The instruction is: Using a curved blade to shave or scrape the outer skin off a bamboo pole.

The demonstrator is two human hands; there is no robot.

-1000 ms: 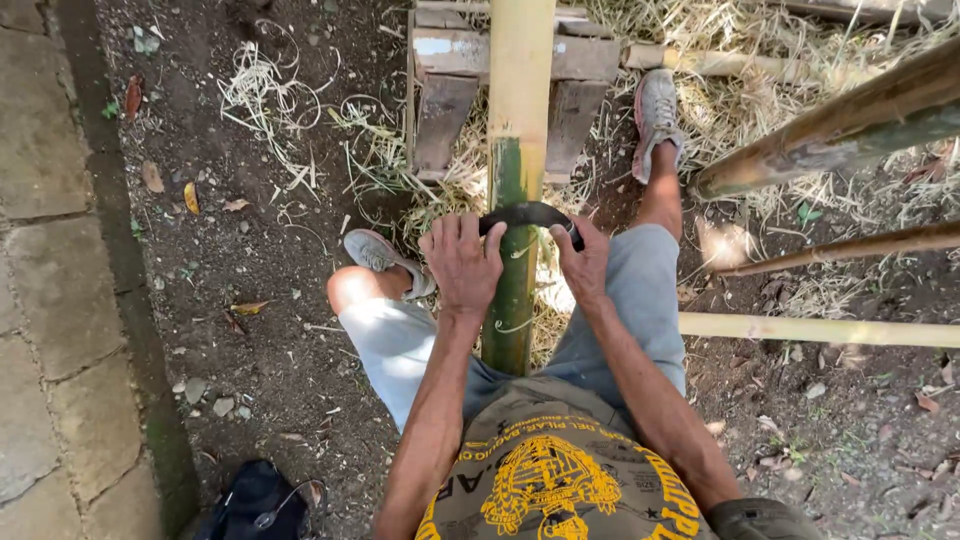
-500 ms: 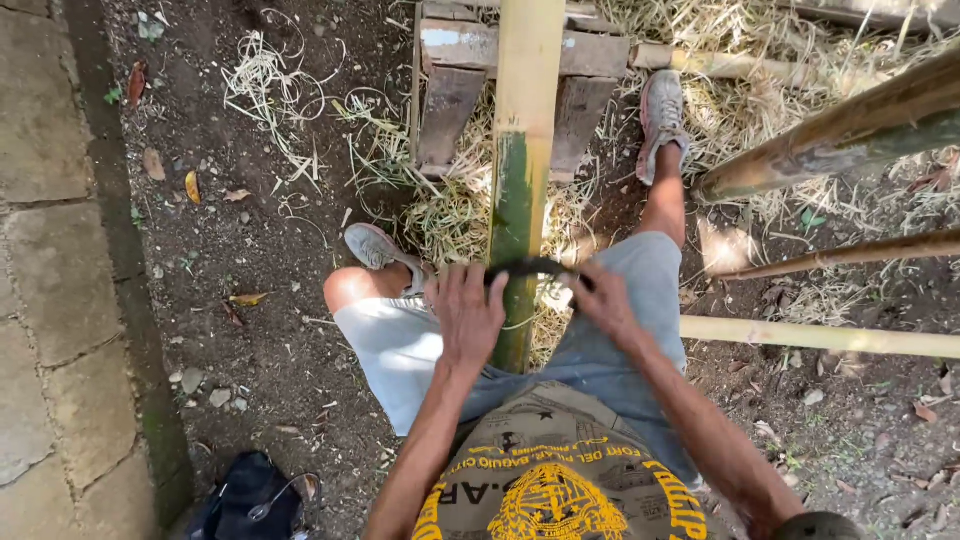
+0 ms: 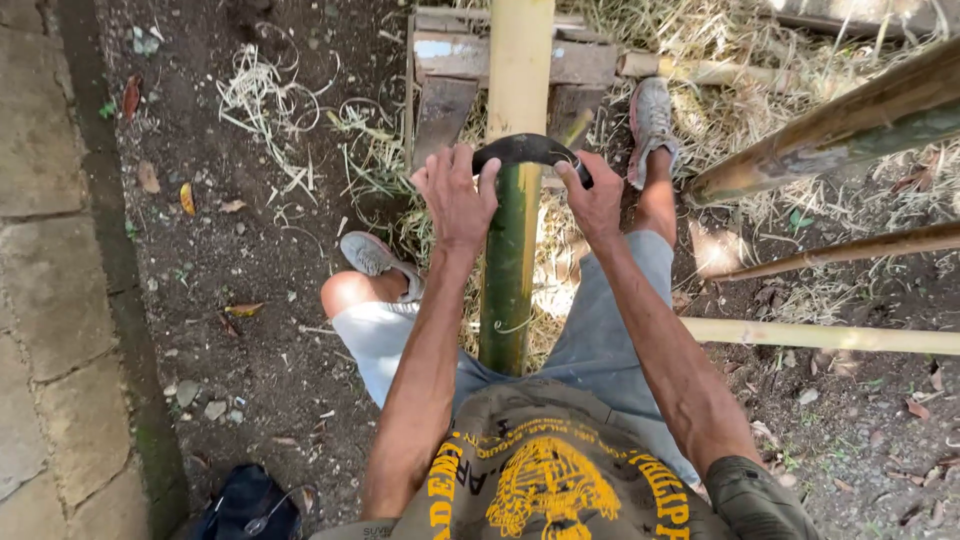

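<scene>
Fingers of left hand point(image 3: 455, 195) and right hand point(image 3: 597, 200) close tight around each end of a curved black blade point(image 3: 527, 150), bamboo pole point(image 3: 512, 250) between them.

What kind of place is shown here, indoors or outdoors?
Probably an outdoor yard used for bamboo work. The ground is bare soil with pale shavings, several bamboo poles lie around, and both hands hold a curved blade across a green bamboo pole.
</scene>
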